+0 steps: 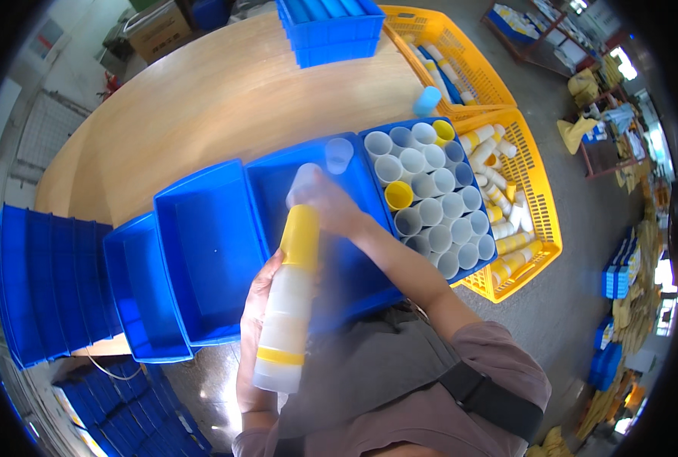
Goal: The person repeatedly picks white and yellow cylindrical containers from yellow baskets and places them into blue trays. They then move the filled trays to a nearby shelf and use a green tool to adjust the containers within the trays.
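A long stack of nested plastic cups, translucent white with yellow ones among them, slants in front of my body. My left hand is wrapped round its left side. Just past the stack's yellow top end, my right hand is closed on a single translucent cup, both smeared by motion; its fingertips are partly hidden. Beneath lies a shallow blue tray. One loose clear cup stands in that tray's far part. To its right, another blue tray is packed with upright white and yellow cups.
More blue trays lie to the left, beside a tall stack of them. Yellow crates of cup stacks stand at the right. A pale-blue cup and a blue bin sit farther back on the wooden table.
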Demonstrator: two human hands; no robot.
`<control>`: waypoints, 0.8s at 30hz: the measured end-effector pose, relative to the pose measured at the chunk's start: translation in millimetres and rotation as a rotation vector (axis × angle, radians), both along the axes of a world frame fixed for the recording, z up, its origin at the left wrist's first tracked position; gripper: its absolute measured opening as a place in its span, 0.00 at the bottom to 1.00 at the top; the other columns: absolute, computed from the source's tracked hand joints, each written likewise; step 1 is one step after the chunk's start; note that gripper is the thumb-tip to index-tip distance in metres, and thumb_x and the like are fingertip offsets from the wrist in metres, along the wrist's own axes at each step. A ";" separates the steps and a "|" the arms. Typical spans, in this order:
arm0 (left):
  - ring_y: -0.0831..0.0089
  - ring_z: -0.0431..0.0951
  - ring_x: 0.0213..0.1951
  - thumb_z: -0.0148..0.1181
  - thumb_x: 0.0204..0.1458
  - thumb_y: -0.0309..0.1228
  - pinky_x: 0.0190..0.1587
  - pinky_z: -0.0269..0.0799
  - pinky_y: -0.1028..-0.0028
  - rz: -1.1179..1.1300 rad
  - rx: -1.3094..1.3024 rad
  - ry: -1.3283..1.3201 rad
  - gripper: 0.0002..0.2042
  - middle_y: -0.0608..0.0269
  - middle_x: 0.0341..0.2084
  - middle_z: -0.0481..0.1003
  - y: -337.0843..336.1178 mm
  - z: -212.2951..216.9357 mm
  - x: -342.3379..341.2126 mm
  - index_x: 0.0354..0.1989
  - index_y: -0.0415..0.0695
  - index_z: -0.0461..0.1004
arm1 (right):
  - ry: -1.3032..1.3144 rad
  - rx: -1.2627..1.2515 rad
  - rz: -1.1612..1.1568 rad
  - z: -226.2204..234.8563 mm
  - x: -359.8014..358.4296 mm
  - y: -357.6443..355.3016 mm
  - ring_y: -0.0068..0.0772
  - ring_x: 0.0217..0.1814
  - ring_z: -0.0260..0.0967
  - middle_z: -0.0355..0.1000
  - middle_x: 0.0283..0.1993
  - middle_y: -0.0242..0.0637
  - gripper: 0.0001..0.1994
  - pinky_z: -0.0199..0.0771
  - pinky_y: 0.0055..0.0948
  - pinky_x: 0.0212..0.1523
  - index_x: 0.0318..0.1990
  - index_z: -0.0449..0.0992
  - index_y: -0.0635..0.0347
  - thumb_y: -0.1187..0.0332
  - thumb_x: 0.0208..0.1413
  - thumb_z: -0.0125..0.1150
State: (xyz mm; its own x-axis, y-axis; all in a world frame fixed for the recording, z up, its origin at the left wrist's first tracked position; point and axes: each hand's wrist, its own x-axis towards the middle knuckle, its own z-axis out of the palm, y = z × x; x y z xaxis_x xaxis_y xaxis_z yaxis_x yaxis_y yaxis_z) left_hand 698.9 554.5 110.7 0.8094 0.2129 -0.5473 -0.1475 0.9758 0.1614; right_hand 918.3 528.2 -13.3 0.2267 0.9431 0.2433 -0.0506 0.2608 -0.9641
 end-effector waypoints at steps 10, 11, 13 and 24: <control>0.59 0.78 0.40 0.54 0.61 0.51 0.43 0.81 0.63 0.077 -0.190 -0.126 0.32 0.47 0.42 0.72 20.9 -20.3 2.8 0.60 0.33 0.61 | 0.621 -0.331 0.221 10.7 -35.9 1.9 0.41 0.62 0.64 0.66 0.59 0.44 0.26 0.58 0.46 0.68 0.62 0.62 0.59 0.47 0.67 0.47; 0.59 0.78 0.40 0.54 0.61 0.51 0.43 0.81 0.63 0.091 -0.238 -0.127 0.32 0.47 0.42 0.72 21.8 -22.2 1.7 0.60 0.33 0.61 | 0.365 -0.222 0.163 8.2 -37.7 3.8 0.41 0.63 0.64 0.66 0.59 0.44 0.27 0.59 0.46 0.68 0.62 0.62 0.59 0.47 0.68 0.46; 0.58 0.78 0.41 0.54 0.61 0.51 0.44 0.81 0.63 0.104 -0.232 -0.093 0.32 0.46 0.43 0.72 20.8 -25.7 -0.7 0.60 0.33 0.61 | 0.484 -0.284 0.085 3.1 -35.7 7.4 0.42 0.65 0.62 0.64 0.61 0.45 0.30 0.58 0.46 0.69 0.63 0.59 0.60 0.44 0.68 0.43; 0.54 0.78 0.44 0.55 0.59 0.52 0.48 0.80 0.58 0.140 -0.232 -0.105 0.34 0.43 0.45 0.72 11.7 -38.5 -2.1 0.61 0.33 0.61 | 0.843 -0.519 0.289 28.3 -37.7 8.5 0.41 0.64 0.60 0.62 0.62 0.45 0.28 0.61 0.42 0.67 0.65 0.56 0.62 0.47 0.71 0.37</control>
State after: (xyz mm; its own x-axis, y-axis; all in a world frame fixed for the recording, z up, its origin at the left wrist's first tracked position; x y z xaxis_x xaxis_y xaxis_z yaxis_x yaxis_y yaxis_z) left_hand 696.8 566.2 72.2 0.8360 0.2056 -0.5088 -0.2874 0.9539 -0.0868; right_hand 880.6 536.7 15.1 -0.1175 0.9321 -0.3426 -0.7567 -0.3075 -0.5769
